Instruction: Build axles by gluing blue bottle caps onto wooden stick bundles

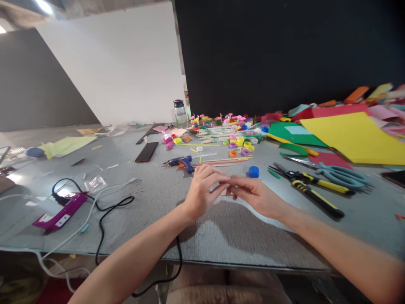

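Over the middle of the grey table, my left hand (205,188) and my right hand (253,194) meet at the fingertips. Both have thumb and fingers drawn into a pinch; whatever lies between them is too small or hidden to name. A bit of pale, wood-coloured material (224,192) shows just below the fingertips, and I cannot tell if it is held or lies on the table. Behind my left hand is a blue glue gun (182,162). A blue bottle cap (253,172) stands beyond my right hand, with a small green strip (274,174) beside it.
Pliers with yellow-black handles (311,188) and blue-handled scissors (340,174) lie at right, before yellow paper (357,137). Coloured caps (240,145) and wooden sticks (218,135) fill the back. A phone (147,152), purple power strip (60,213) and black cable (103,219) are at left.
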